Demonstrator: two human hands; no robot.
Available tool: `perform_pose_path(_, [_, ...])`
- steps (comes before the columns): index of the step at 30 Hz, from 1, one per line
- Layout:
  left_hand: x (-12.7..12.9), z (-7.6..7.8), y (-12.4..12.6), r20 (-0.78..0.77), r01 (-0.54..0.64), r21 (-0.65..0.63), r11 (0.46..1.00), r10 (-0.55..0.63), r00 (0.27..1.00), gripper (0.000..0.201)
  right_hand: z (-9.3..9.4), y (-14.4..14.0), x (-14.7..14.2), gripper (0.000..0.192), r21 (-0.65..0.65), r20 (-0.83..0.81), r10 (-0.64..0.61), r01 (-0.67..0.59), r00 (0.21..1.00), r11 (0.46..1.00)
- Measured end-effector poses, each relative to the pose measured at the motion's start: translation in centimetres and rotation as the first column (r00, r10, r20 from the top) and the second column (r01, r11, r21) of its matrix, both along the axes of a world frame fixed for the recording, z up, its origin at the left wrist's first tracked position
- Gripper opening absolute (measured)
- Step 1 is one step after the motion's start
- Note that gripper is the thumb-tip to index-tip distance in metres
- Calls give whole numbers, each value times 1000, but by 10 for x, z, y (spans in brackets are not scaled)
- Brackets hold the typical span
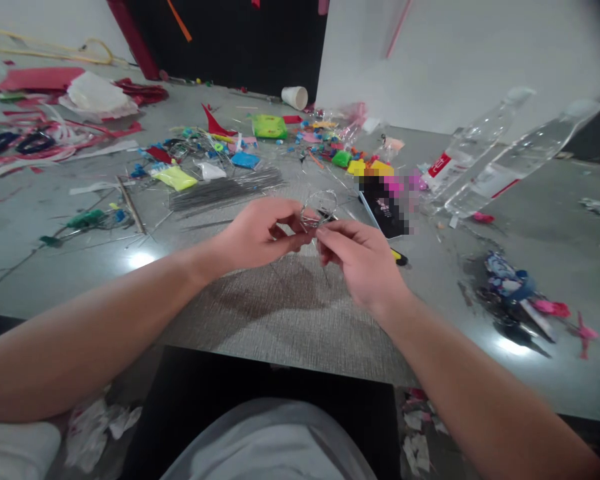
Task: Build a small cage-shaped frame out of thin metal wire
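My left hand and my right hand meet above the grey table, both pinching a thin bent piece of wire. The wire forms a small loop that rises above my fingertips, with a loose end hanging down between the hands. A bundle of straight grey wires lies just beyond my left hand. Behind my right hand rests a dark phone, and a small black and yellow tool sticks out beside my right hand.
Coloured clay packets and scraps litter the far middle of the table. Two clear plastic bottles lie at the right. A heap of dark and pink scraps sits at the near right. Red paper strips cover the far left; a paper cup lies at the back.
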State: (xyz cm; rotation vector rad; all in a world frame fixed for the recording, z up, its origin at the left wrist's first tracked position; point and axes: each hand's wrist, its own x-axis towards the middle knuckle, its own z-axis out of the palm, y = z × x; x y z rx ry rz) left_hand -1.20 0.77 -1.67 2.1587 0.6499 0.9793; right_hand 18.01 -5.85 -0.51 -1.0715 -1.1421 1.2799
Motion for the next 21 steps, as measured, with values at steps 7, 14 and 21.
perform_pose_path(7, [2,-1,-1,18,-19,-67,998,20,1000,23,-1,2,1,20,-65,18,-36,37,999,997])
perform_pose_path(14, [4,1,-4,30,-97,29,995,96,995,25,-1,-3,-2,35,142,63,-137,127,989,982])
perform_pose_path(21, [4,-2,-4,34,-22,75,997,20,999,25,-5,-2,-2,39,214,140,-144,112,980,970])
